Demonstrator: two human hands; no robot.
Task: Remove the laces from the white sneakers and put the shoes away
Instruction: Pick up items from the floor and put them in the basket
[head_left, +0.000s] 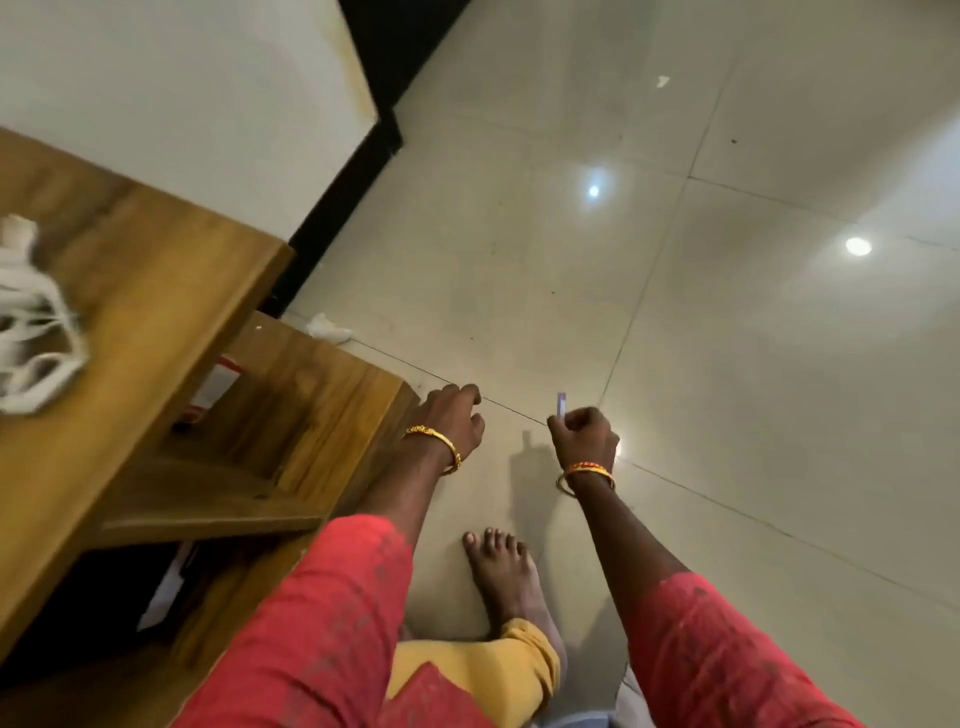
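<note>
Tiled floor (727, 364) ahead; my left grip (457, 415) hangs loosely curled, right grip (584, 434) pinches a small purple strip (560, 404), laces (31, 332) on bench (156, 291); I'd drop the strip first

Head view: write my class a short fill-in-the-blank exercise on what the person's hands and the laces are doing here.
1. The white laces lie on the ____ wooden table.
2. The right hand pinches a small ____ object.
3. The left hand, wearing a ____ bangle, holds nothing.
4. One bare ____ stands on the tiled floor.

Missing words: brown; purple; gold; foot
</note>
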